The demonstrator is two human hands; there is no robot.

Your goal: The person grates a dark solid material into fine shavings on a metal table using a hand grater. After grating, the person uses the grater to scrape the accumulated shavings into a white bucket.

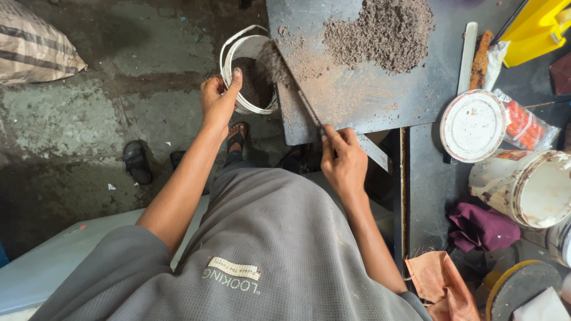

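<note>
Striped woven sack (33, 44) far left on wet concrete floor (89, 119), a black sandal (137, 161) lying nearer in. Not in play.

L hand (218, 98) clamped on rim of white bucket (247, 68), thumb over the edge, holding it tight under the board's corner. Bucket has dark brown powder in the bottom, wire handle flopped back.

R hand (343, 159) closed around handle of a thin flat scraper (300, 98); blade runs up-left across the grey board (357, 95) to the corner above the bucket. Small smear of powder at the blade tip, right at the edge, some apparently spilling over into bucket. Main brown powder pile (386, 30) sits further up-right on board, well apart from the tip.

Judgement, how to do this step well: keep bucket rim touching or just under board edge, no gap, else powder hits floor. Blade low & flat to the board, short pulls toward the corner, small batches off the pile rather than the whole lot. L hand shouldn't let bucket tilt.

Right of board: white round lid (473, 125), bag of orange-red bits (526, 128), bigger white pail (529, 187), purple cloth (482, 229), orange cloth (440, 282), yellow container (535, 27) top right. None touched.
</note>
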